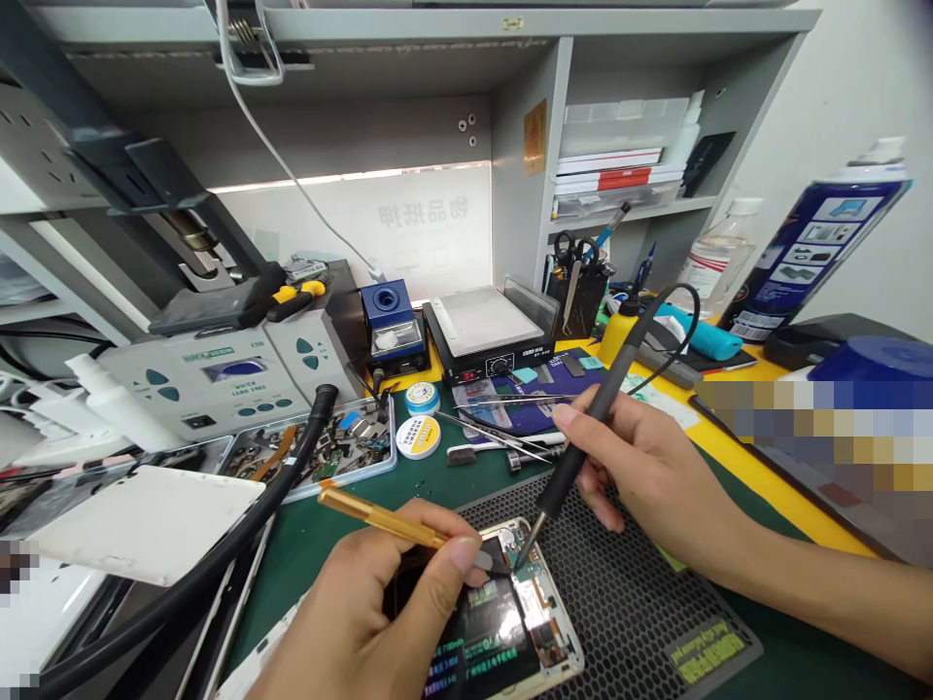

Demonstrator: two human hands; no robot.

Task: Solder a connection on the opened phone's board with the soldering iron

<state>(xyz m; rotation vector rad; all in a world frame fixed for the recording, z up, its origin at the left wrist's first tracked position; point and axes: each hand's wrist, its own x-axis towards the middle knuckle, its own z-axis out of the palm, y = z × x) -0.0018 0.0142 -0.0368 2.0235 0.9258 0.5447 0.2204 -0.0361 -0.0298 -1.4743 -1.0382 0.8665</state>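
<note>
My left hand (394, 598) grips a gold-handled pry knife (386, 515), its thin blade reaching over the inside of an opened phone (561, 642). The phone lies back-up, with its black battery and part of the circuit board (535, 559) showing. In my right hand (627, 447) is a black soldering iron (565, 476), held like a pen and slanting down. Its metal tip meets or hovers just over the board, close to the blade; I cannot tell if they touch. My left fingers hide the phone's near left part.
Beneath the phone is a black honeycomb mat (627, 593). Tweezers (502, 437), a toothbrush (463, 454) and round tins (419, 437) lie beyond. A parts tray (371, 467), a thick black hose (284, 496) and a rework station (219, 389) stand left. The iron's cable (681, 335) loops at right.
</note>
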